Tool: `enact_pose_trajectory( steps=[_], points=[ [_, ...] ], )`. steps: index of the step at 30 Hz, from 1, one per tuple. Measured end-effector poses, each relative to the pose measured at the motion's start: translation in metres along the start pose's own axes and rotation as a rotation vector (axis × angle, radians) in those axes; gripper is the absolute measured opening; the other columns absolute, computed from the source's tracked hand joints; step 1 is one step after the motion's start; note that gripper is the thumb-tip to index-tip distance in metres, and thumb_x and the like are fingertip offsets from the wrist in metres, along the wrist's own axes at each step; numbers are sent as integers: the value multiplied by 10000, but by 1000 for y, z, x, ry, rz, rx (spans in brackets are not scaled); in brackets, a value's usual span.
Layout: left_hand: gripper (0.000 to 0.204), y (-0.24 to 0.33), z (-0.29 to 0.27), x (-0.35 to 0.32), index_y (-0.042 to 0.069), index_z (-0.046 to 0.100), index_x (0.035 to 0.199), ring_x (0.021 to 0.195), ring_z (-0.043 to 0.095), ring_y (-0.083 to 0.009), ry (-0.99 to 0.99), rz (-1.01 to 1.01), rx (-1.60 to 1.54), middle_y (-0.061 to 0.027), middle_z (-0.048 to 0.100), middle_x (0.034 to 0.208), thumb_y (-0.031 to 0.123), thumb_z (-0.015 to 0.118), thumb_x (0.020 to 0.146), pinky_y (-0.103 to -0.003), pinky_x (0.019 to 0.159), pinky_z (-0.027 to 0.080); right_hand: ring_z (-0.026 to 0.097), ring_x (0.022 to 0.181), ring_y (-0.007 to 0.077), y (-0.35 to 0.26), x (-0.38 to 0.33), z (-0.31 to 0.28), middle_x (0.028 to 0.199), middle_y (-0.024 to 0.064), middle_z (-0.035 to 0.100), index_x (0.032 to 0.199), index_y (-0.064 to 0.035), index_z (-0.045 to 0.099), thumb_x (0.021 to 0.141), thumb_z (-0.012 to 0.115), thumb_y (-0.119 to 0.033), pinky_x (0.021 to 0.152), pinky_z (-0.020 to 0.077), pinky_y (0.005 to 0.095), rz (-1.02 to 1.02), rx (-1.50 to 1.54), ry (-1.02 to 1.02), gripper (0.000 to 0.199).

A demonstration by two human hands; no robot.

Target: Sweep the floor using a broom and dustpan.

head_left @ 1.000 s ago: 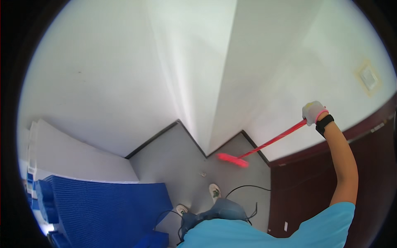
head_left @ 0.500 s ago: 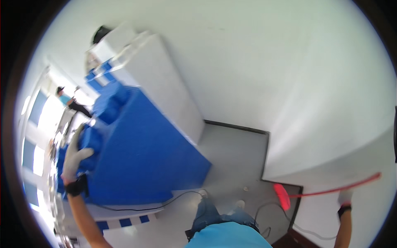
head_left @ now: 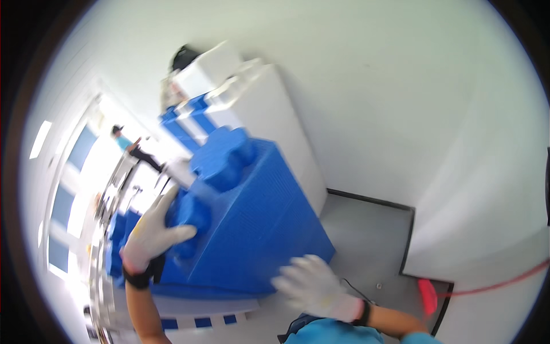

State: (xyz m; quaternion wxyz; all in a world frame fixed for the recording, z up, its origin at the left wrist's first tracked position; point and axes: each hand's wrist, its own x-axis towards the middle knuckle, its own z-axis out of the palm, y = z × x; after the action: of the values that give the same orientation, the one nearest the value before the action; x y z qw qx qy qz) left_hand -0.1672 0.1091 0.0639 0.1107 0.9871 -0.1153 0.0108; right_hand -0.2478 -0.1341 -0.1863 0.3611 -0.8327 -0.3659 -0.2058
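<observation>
My left hand [head_left: 154,232], in a white glove, has its thumb and fingers around a blue lobed knob [head_left: 192,221] on top of a large blue block [head_left: 258,221]. Part of that knob is hidden behind the hand. A second blue lobed knob [head_left: 224,155] rises from the block farther back. My right hand [head_left: 312,286], also gloved and slightly blurred, is held in front of me with fingers spread. It is nearest the block's lower right corner and holds nothing; whether it touches the block I cannot tell.
White blocks [head_left: 281,109] stand behind, with blue-and-white pieces [head_left: 192,117] alongside. At the right, a red-headed broom [head_left: 427,296] with a red handle is by the white wall [head_left: 481,223]. A cable [head_left: 355,288] lies on the grey floor. Another person [head_left: 134,146] is far left.
My right hand has come from the far right, near the broom handle, to in front of my body. The view has shifted, moving the block rightward in it. My left hand stays at the knob.
</observation>
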Motion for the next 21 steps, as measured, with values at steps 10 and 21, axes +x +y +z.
enact_pose_trajectory(
  steps=[10, 21],
  points=[
    [857, -113, 1, 10, 42, 243, 1426, 1244, 403, -288, 44, 73, -972, -238, 358, 1370, 447, 596, 758, -404, 1021, 346, 426, 1171, 289, -64, 144, 41, 1178, 98, 460, 1174, -177, 499, 839, 523, -257, 1038, 238, 571, -290, 18, 777, 346],
    [919, -180, 215, 50, 124, 205, 1444, 1312, 300, -300, -219, 354, -1199, -137, 222, 1476, 724, 425, 785, -472, 1076, 260, 314, 1293, 377, -42, 98, 46, 1351, 221, 344, 1314, -7, 370, 722, 715, -314, 1057, 268, 507, 157, 64, 773, 751]
  ],
)
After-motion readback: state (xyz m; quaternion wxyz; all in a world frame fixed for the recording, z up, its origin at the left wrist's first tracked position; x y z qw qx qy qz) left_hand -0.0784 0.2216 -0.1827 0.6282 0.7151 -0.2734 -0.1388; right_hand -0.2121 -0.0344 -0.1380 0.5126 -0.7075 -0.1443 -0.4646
